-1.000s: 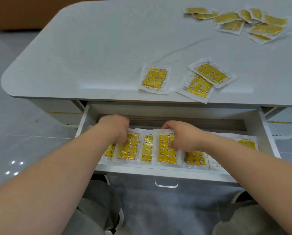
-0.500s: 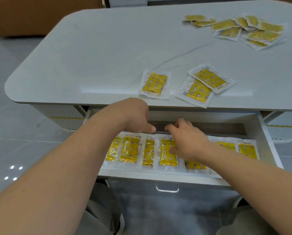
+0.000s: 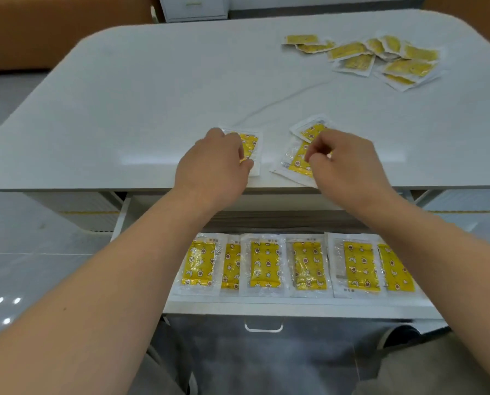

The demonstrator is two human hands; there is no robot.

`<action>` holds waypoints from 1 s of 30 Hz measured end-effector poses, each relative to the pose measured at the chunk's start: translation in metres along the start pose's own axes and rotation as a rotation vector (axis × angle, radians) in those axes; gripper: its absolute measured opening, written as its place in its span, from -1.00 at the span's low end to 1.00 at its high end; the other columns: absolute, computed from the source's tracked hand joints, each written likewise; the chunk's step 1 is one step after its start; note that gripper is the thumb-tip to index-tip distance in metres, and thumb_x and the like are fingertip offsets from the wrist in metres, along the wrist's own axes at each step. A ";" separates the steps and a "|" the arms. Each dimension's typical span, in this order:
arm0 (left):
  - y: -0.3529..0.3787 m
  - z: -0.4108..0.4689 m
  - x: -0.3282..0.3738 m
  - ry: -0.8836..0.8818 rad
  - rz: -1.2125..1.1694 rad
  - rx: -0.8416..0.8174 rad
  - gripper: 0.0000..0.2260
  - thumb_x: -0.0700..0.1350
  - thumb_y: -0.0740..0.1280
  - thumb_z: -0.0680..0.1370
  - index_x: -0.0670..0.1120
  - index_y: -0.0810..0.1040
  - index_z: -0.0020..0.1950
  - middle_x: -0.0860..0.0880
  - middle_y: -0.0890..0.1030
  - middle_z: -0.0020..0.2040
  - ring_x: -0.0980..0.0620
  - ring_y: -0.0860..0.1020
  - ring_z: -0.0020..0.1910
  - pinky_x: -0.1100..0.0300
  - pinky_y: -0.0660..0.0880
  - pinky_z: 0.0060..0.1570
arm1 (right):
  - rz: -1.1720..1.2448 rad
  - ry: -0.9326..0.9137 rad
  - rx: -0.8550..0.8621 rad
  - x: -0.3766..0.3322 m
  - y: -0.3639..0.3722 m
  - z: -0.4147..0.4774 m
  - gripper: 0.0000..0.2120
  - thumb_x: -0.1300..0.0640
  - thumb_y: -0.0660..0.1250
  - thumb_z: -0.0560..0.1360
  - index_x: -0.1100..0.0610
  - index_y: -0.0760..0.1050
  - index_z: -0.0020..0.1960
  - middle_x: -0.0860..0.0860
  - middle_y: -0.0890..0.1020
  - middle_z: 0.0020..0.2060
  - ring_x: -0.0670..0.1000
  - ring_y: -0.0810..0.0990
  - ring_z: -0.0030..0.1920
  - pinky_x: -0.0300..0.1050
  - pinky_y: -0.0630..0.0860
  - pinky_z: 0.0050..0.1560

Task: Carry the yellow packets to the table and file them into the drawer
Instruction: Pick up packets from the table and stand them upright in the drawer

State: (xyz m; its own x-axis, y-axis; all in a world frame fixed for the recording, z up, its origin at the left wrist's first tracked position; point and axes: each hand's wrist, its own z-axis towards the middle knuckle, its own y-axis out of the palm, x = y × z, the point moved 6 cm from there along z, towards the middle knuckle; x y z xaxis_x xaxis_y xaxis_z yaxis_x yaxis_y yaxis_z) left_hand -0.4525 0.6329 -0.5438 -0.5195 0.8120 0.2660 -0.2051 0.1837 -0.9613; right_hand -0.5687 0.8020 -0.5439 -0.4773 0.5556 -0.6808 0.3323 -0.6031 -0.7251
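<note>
Above the open drawer [image 3: 266,307], already lined with a row of filed packets [image 3: 265,265], the left hand [image 3: 212,163] pinches a single packet [image 3: 251,143] in its grip at the table [image 3: 124,109] edge. The right hand [image 3: 346,166] curls over an overlapping pair [image 3: 298,162], its grip unclear. A loose pile [image 3: 403,67] farther back from the drawer awaits filing.

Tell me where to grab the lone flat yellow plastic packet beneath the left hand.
The yellow plastic packet lies flat on the white table near its front edge, half under the left hand. Probably pinch the clear sealed border at its near right corner, coming from the front, or slide it off the edge.
</note>
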 end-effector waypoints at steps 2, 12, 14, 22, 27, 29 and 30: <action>0.002 0.006 0.001 -0.023 0.002 0.017 -0.71 0.09 0.27 0.64 -0.03 0.53 0.27 -0.07 0.43 0.25 -0.10 0.47 0.18 0.07 0.43 0.03 | -0.074 0.021 0.119 0.013 -0.010 0.017 -0.82 0.16 0.20 0.53 0.02 0.57 -0.02 -0.03 0.59 0.00 0.04 0.56 -0.04 -0.01 0.52 -0.04; 0.052 0.015 0.008 -0.115 0.240 -0.286 -0.46 0.29 -0.02 0.66 0.14 0.11 0.62 -0.26 0.12 0.59 -0.33 0.18 0.50 -0.21 0.23 0.40 | -0.510 0.144 -0.090 0.070 0.017 0.054 -0.44 -0.27 0.00 0.64 -0.17 0.14 0.60 0.15 0.28 0.52 0.28 0.19 0.51 0.24 0.17 0.46; 0.049 0.015 0.012 -0.089 0.246 -0.234 -0.54 0.23 -0.02 0.69 0.13 0.24 0.57 -0.24 0.25 0.53 -0.32 0.29 0.42 -0.18 0.30 0.34 | -0.496 0.110 -0.106 0.068 0.018 0.054 -0.49 -0.21 0.00 0.65 -0.19 0.22 0.57 0.12 0.39 0.44 0.26 0.26 0.47 0.24 0.21 0.43; 0.033 0.016 0.007 -0.100 0.023 -0.054 -0.68 -0.16 0.34 0.59 0.04 0.50 0.34 -0.11 0.35 0.44 -0.22 0.37 0.33 -0.10 0.39 0.22 | -0.373 0.206 -0.032 0.057 0.002 0.044 -0.52 -0.13 0.27 0.53 0.01 0.37 0.39 0.12 0.47 0.32 0.23 0.36 0.35 0.15 0.31 0.30; 0.026 0.015 -0.003 -0.311 -0.191 -0.042 -0.48 -0.13 0.47 0.50 -0.03 0.34 0.40 -0.15 0.34 0.34 -0.21 0.37 0.30 0.01 0.38 0.14 | -0.249 0.324 -0.016 0.062 -0.004 0.042 -0.42 -0.16 0.38 0.44 -0.02 0.34 0.40 0.09 0.45 0.31 0.20 0.34 0.36 0.13 0.33 0.30; 0.025 0.015 -0.007 -0.365 -0.254 -0.068 -0.38 -0.10 0.53 0.45 0.01 0.32 0.42 -0.15 0.33 0.33 -0.20 0.41 0.28 0.02 0.45 0.16 | -0.201 0.367 -0.004 0.063 -0.007 0.041 -0.40 -0.14 0.41 0.42 -0.03 0.33 0.39 0.11 0.44 0.29 0.20 0.35 0.35 0.12 0.35 0.30; 0.024 0.014 -0.009 -0.379 -0.297 -0.079 -0.35 -0.10 0.55 0.42 0.02 0.32 0.42 -0.14 0.33 0.33 -0.18 0.44 0.24 0.00 0.50 0.16 | -0.180 0.395 -0.003 0.065 -0.009 0.040 -0.40 -0.12 0.42 0.41 -0.04 0.32 0.39 0.11 0.45 0.28 0.20 0.35 0.35 0.11 0.36 0.30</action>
State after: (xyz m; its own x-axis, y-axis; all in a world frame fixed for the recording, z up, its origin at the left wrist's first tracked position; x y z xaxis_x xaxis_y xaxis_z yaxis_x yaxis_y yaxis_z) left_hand -0.4644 0.6228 -0.5684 -0.7163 0.4618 0.5231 -0.3346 0.4306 -0.8383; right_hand -0.6348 0.8205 -0.5772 -0.1803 0.8281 -0.5307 0.2745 -0.4757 -0.8356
